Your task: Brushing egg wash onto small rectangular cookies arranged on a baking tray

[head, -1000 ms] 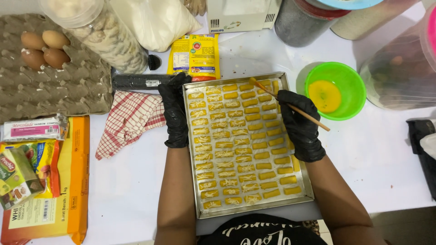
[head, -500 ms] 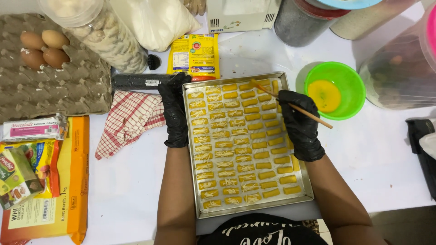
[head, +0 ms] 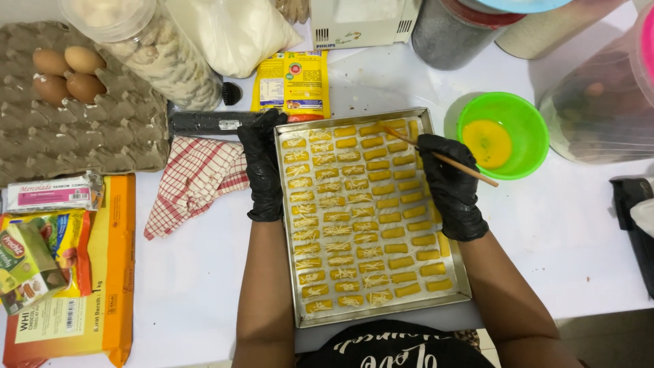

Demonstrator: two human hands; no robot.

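Pastry-filled metal tray (head: 293,225), thin brush (head: 443,157)

Home kitchen, egg tray (head: 102,136), baking tray (head: 289,225), flour bag (head: 231,31)
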